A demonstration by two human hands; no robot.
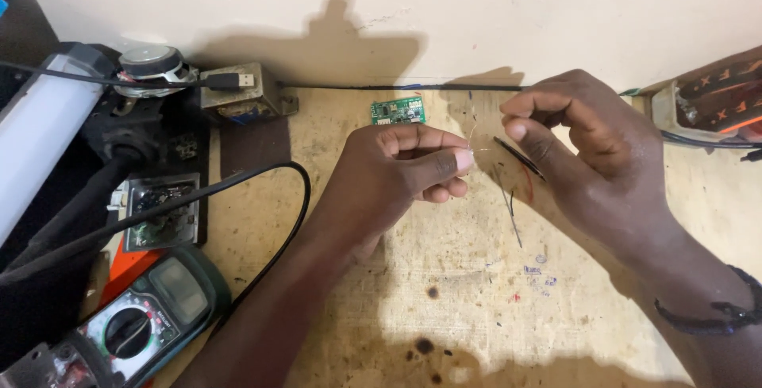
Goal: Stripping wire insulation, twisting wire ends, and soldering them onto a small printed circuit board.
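Observation:
My left hand (401,175) is closed, thumb and forefinger pinching one end of a very thin, pale wire strand (474,136) above the wooden bench. My right hand (583,150) pinches the strand's other end a short way to the right, and a thin dark and red wire (517,159) runs out from under its thumb. More thin dark wire bits (510,209) lie on the bench below the two hands. A small green circuit board (398,110) lies just beyond my left hand, near the wall.
A green multimeter (151,313) sits at the lower left, with a black cable (262,178) looping past it. An open board (163,209), a USB plug (234,81), a round speaker part (151,63) and a white tube (36,130) crowd the left. An orange-patterned box (714,102) stands at the right.

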